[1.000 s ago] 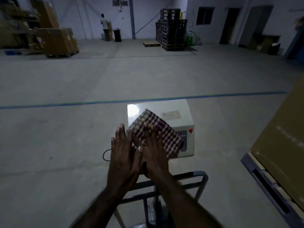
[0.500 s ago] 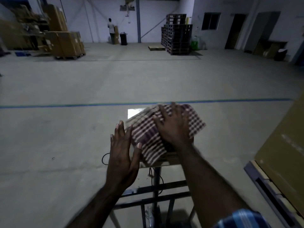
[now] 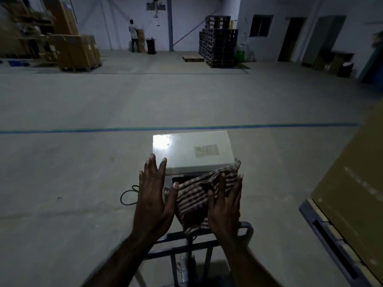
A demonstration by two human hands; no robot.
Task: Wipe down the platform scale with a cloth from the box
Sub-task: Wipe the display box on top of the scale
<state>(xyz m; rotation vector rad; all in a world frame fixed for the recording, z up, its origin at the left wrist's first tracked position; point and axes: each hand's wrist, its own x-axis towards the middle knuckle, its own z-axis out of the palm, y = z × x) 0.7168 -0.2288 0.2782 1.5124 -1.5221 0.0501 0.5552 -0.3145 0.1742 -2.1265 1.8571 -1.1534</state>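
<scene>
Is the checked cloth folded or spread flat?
Bunched, not flat: the checked cloth drapes in folds over the scale's front, under the right hand.

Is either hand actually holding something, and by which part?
Neither grips anything. The right hand presses the checked cloth flat-fingered against the scale's display box; the left hand is open beside it.

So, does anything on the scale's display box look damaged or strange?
Nothing looks broken. The white indicator box carries a worn, faded label on its top. A black cable lies looped on the floor to its left. The checked cloth covers its front face.
</scene>
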